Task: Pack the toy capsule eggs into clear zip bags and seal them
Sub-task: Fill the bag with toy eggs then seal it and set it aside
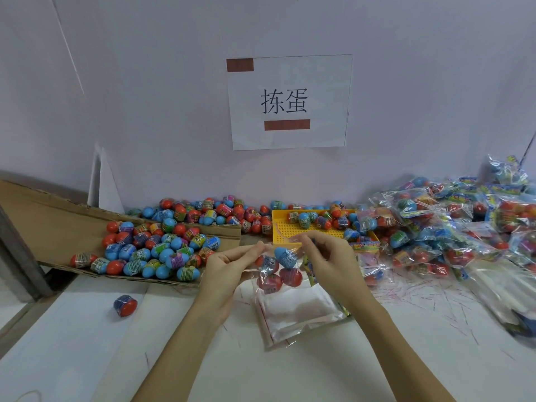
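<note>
A clear zip bag hangs between my two hands above the white table, with several red and blue capsule eggs inside it. My left hand pinches the bag's top edge at its left corner. My right hand pinches the same top edge at the right. Under the bag lies a stack of flat clear zip bags. Loose capsule eggs are heaped on a cardboard sheet to the left and along the wall.
A yellow perforated tray with several eggs sits behind my hands. Filled bags are piled at the right. One lone egg lies on the table at the left. A paper sign hangs on the wall.
</note>
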A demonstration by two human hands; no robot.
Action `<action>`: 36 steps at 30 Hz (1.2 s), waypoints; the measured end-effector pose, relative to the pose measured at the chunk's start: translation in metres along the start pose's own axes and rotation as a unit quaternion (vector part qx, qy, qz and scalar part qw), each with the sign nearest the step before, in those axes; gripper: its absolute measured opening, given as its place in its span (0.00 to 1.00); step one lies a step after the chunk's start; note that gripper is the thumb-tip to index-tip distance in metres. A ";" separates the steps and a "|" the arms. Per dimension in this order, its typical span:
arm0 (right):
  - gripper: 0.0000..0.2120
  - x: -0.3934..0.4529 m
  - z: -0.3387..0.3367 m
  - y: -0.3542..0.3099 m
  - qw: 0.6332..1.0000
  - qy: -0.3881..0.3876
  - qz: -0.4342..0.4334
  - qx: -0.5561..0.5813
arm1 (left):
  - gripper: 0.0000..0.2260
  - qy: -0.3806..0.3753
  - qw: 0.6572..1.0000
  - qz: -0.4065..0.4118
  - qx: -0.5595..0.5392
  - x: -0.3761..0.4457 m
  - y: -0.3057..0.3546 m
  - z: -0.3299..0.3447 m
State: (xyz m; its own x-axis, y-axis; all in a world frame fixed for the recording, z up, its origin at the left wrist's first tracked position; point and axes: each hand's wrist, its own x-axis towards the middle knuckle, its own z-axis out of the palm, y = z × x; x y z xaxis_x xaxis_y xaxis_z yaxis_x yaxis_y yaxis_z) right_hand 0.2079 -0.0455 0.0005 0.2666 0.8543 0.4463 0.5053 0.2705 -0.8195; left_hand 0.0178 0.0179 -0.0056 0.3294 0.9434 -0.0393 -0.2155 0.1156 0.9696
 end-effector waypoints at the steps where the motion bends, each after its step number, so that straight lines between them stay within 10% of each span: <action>1: 0.10 -0.001 0.001 -0.001 1.000 -0.014 0.013 0.023 | 0.12 0.010 1.000 0.005 -0.009 -0.001 0.000 0.001; 10: 0.10 0.000 -0.005 0.000 0.997 0.001 0.061 0.054 | 0.09 -0.027 0.994 -0.053 -0.089 0.007 -0.004 -0.005; 16: 0.11 0.000 -0.008 0.002 0.994 -0.102 0.024 0.005 | 0.13 -0.111 0.989 0.021 0.091 0.003 -0.007 -0.001; 24: 0.13 -0.001 0.008 0.001 0.995 0.034 0.044 0.078 | 0.11 0.036 0.994 0.071 0.079 0.001 -0.013 0.012; 28: 0.27 -0.002 0.010 0.000 0.967 -0.080 0.175 0.166 | 0.09 0.105 0.992 0.070 -0.014 0.007 -0.013 0.003; 36: 0.11 -0.002 0.000 0.000 0.957 -0.097 0.172 0.213 | 0.10 0.019 0.999 -0.011 -0.047 0.014 -0.013 -0.004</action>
State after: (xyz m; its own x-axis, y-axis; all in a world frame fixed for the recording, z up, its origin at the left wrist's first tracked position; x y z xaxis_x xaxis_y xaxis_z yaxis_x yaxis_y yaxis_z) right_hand 0.2079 -0.0472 -0.0006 0.1790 0.9804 0.0821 0.0237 0.0791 -0.9966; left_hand 0.0219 0.0310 -0.0197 0.2999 0.9512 -0.0722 -0.2946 0.1643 0.9414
